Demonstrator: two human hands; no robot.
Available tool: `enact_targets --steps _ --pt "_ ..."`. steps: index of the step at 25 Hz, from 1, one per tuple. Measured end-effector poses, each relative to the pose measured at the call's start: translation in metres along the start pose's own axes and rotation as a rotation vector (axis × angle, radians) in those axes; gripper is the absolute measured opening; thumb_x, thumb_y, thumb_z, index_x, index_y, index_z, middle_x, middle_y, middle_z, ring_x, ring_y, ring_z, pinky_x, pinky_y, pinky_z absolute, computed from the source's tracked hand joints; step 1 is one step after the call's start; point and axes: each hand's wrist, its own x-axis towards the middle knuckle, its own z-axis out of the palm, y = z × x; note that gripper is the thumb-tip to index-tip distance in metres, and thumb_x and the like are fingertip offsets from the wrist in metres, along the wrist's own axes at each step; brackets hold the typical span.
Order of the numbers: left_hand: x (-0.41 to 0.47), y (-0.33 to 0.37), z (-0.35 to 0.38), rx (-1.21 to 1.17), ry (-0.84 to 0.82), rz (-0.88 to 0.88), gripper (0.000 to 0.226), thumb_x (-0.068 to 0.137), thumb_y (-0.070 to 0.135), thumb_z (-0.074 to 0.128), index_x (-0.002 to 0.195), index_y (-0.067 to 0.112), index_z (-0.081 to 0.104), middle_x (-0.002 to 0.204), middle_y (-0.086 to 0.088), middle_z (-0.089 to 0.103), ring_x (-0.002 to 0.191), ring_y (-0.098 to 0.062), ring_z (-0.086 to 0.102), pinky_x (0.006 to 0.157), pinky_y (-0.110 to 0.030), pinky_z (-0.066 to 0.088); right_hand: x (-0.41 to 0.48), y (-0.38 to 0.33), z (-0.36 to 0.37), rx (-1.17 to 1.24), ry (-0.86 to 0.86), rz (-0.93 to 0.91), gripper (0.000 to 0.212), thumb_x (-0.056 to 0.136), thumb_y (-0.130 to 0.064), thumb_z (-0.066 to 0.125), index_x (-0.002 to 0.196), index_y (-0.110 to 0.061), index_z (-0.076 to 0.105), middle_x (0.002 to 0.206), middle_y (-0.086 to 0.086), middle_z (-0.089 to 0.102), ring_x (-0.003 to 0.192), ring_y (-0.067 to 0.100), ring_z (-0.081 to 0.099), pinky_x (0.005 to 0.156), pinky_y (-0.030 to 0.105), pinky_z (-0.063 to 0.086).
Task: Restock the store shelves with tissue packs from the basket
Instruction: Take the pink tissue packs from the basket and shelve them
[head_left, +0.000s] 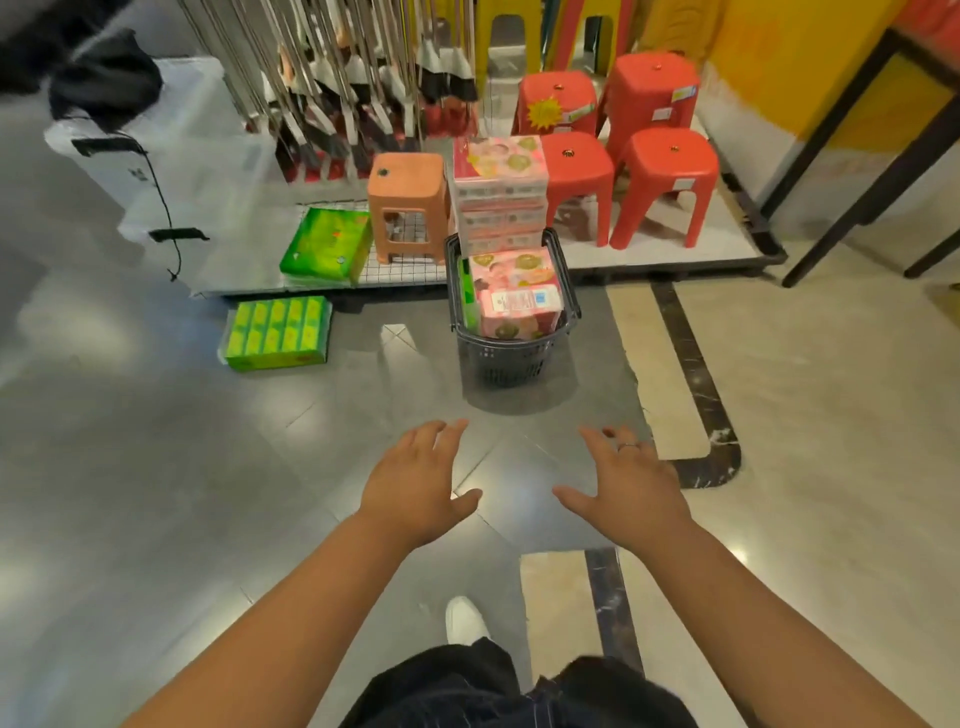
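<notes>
We hold both hands out over the grey floor in the lower middle of the frame, the left hand (415, 488) and right hand (628, 491) apart, fingers spread, gripping nothing. Grey tile shows between them and the dark basket (506, 358), which stands on the floor at centre, its far rim just against the front edge of the low display platform (675, 262). Pink tissue packs (517, 293) fill the basket above its rim; a green sliver at its left wall is mostly hidden. On the platform behind it stand a stack of pink packs (498, 192), between an orange stool (408, 205) and red stools (576, 176), and, further left, a green tissue pack (327, 244). Another green pack (278, 332) lies on the floor, left of the basket. The print on the packs is too blurred to read, and the hanging brooms (353, 93) are cut off at the top.
</notes>
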Motion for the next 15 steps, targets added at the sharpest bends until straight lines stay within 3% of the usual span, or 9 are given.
enact_targets --steps 6,11,15 --pt "0.164 -0.045 -0.052 -0.004 -0.014 -0.009 0.077 0.089 0.056 0.051 0.152 0.027 0.017 0.154 0.000 0.028 0.139 -0.022 0.029 0.111 -0.036 0.032 0.147 0.001 -0.046 0.082 0.009 0.015 0.082 0.086 -0.070 0.044 0.152 -0.033 0.014 0.155 0.004 0.026 0.136 0.027 0.037 0.105 0.041 0.040" --pt "0.308 -0.054 -0.070 -0.049 0.072 0.001 0.069 0.088 0.053 0.055 0.148 0.029 0.029 0.150 0.003 0.033 0.135 -0.019 0.036 0.107 -0.035 0.038 0.291 0.023 -0.073 0.127 0.052 -0.005 0.079 0.087 -0.066 0.047 0.151 -0.031 0.018 0.152 0.003 0.030 0.133 0.024 0.040 0.102 0.037 0.042" --pt "0.421 -0.059 -0.068 -0.053 0.021 -0.039 0.068 0.088 0.049 0.057 0.147 0.026 0.034 0.148 -0.001 0.037 0.133 -0.022 0.039 0.107 -0.037 0.039 0.412 0.048 -0.092 0.148 0.034 -0.012 0.076 0.087 -0.062 0.051 0.150 -0.031 0.022 0.150 0.004 0.034 0.130 0.024 0.043 0.102 0.036 0.042"
